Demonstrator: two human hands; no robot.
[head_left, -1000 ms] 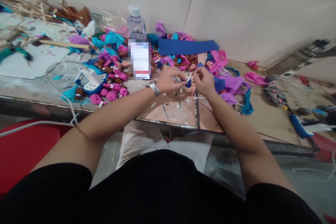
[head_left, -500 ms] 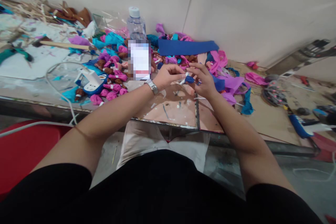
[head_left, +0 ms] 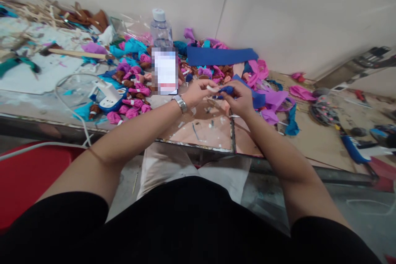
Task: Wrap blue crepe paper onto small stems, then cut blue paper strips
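Over the desk, you are pinching the blue bundle in your right hand while left hand fingers are gripping white tape; keep it taut and snug.

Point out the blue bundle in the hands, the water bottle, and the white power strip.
blue bundle (head_left: 227,89), head view, on its blue middle between the hands.
water bottle (head_left: 161,31), head view, on its clear body.
white power strip (head_left: 107,93), head view, on its top face.
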